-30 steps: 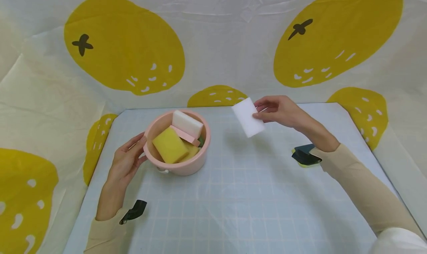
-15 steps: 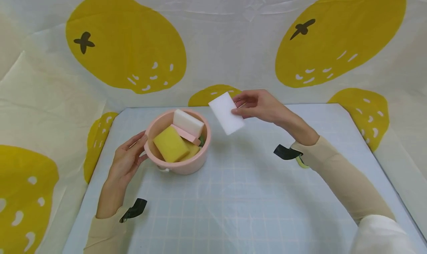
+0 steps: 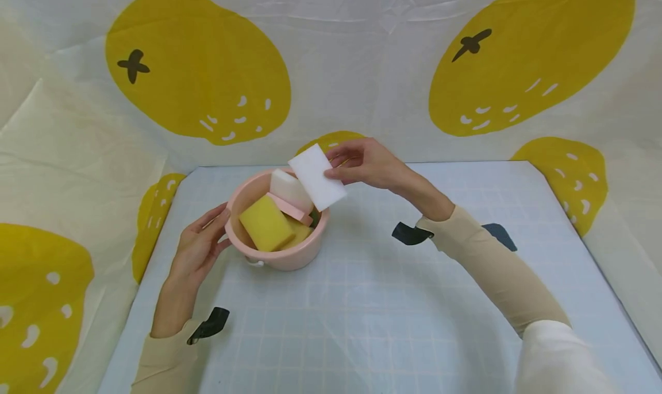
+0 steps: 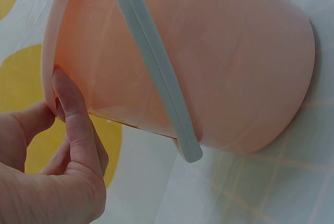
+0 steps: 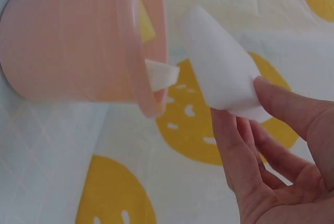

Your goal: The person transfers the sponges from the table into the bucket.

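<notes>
A pink bucket (image 3: 289, 261) stands on the table at the back left, with several sponges inside. Its rim is pinched between thumb and fingers of my left hand (image 3: 199, 250); the left wrist view shows this grip, with the pale handle (image 4: 156, 67) hanging down the bucket's side. My right hand (image 3: 369, 164) pinches a white sponge (image 3: 316, 176) by one end, held above the bucket's right rim and overlapping it in the head view. Inside lie a yellow sponge (image 3: 266, 223), another white sponge (image 3: 287, 188), a pink block (image 3: 289, 209) and a bit of something green.
A dark blue, flat-looking item (image 3: 499, 236) lies on the table at the right, partly hidden behind the right sleeve. The table (image 3: 331, 336) has a pale blue grid cover. Behind it hangs a cloth (image 3: 357, 66) printed with large yellow fruit.
My right hand has carried the white sponge leftward, from right of the bucket to over its right rim. The left hand keeps its hold on the rim, and the bucket stays put.
</notes>
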A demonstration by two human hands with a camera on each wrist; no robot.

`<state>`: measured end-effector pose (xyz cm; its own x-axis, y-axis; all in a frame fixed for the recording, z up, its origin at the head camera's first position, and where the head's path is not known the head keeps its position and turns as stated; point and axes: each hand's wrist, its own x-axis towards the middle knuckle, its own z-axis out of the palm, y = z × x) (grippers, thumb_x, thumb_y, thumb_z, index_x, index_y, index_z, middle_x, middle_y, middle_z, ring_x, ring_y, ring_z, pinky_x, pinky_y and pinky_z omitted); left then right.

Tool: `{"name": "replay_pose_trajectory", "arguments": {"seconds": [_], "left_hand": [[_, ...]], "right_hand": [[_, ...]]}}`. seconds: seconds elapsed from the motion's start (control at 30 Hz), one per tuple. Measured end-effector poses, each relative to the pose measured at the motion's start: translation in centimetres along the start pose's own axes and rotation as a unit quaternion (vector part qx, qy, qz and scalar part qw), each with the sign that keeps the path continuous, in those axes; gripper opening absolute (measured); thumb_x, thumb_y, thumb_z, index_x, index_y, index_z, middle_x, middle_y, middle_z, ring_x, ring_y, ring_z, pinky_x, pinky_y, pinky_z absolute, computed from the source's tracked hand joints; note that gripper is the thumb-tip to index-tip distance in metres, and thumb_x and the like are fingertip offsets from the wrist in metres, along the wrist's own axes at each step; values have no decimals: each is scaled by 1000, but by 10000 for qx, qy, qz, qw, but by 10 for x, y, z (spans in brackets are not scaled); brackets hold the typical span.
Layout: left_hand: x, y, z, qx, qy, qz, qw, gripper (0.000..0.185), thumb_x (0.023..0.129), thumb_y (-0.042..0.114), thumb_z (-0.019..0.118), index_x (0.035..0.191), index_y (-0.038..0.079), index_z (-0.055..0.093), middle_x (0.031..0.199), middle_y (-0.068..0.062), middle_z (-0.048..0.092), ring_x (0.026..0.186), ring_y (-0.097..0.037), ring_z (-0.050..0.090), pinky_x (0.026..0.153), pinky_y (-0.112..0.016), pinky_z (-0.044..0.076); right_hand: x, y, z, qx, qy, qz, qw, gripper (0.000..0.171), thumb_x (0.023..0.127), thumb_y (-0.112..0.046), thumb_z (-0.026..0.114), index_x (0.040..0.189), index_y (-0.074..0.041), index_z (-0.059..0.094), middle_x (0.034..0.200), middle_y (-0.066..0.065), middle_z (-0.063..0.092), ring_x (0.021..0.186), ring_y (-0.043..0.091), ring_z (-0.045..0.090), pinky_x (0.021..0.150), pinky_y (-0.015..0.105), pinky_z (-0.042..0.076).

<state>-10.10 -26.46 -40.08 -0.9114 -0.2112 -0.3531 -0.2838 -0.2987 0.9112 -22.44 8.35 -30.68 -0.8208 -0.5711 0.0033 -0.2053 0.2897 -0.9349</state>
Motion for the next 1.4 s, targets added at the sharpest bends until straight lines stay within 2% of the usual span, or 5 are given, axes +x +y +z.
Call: {"name": "replay_pose_trajectory", "arguments": {"seconds": [0.5,0.67,1.0,1.13,1.4], "left_hand": [[1,0,3,-32,81,-124,9999,77,84,39,84,151,18,53,145,3,54,116,-9,63,90,-24,56],[1,1,4,-125,26,-113,9999,73,86,37,83,149,17,55,140,4,58,114,-10,63,88,-24,58],[2,-1,6,-128,-24,-68,9999,73,86,36,83,150,16,54,140,3,58,113,-10,63,88,-25,58],[2,-1,7,-137,8,-73,9999,72,86,36,82,150,16,54,140,3,58,114,-10,63,88,-25,58],[-1,1,4,38,142,-191,9997,79,84,41,83,152,19,51,152,-1,49,120,-10,59,89,-23,56]], "right_hand": [[31,5,40,-257,-243,11,9994,39,90,-18,82,123,-2,69,111,12,69,92,25,69,80,36,63],[36,8,51,-611,-139,-262,9977,36,90,-18,83,119,-2,71,105,10,69,89,23,67,74,31,62],[38,6,71,-1667,178,-766,9829,34,87,-19,85,111,0,70,101,9,69,93,20,61,84,25,54],[37,3,74,-2098,270,-776,9743,35,88,-24,85,112,-2,69,102,7,69,93,20,60,84,25,53],[27,6,64,-1895,148,-749,9789,35,96,-25,76,122,-2,69,107,8,69,98,21,64,87,28,55]]}}
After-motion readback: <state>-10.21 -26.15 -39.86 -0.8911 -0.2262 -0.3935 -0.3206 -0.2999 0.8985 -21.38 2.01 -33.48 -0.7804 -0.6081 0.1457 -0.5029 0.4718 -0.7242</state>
